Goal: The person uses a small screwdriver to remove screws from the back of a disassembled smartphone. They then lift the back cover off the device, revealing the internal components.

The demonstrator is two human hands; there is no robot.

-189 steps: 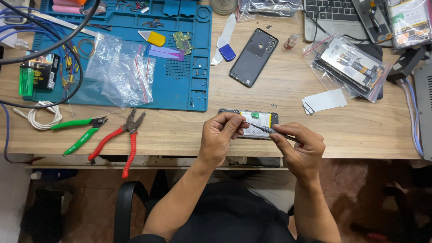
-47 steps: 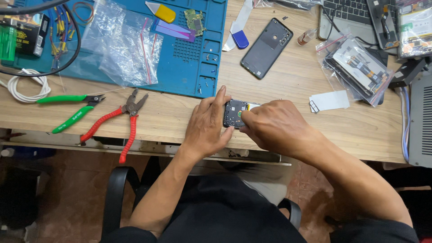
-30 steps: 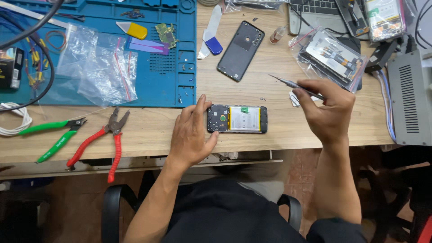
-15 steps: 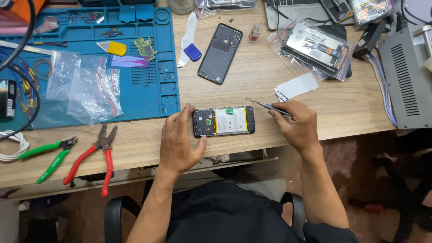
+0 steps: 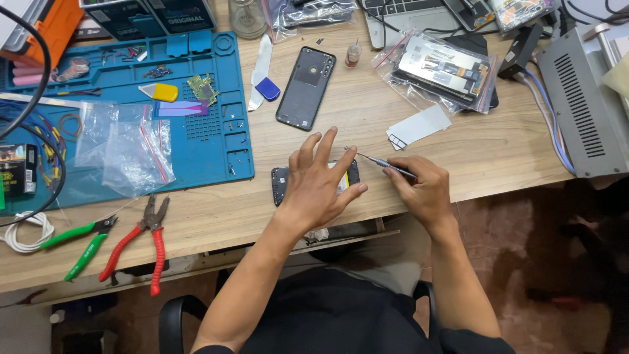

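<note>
Since half a second ago the left hand (image 5: 319, 185) is spreading wide fingers over the opened phone (image 5: 280, 183) at frame centre; the right hand (image 5: 422, 190) is pinching a screwdriver (image 5: 379, 160), whose tip could slip and scratch the board

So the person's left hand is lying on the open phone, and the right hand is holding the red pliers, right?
Not quite. The left hand does lie spread over the open phone, but the right hand holds a thin metal screwdriver, not the pliers. The head view shows the red pliers lying untouched on the table, far to the left.
</note>
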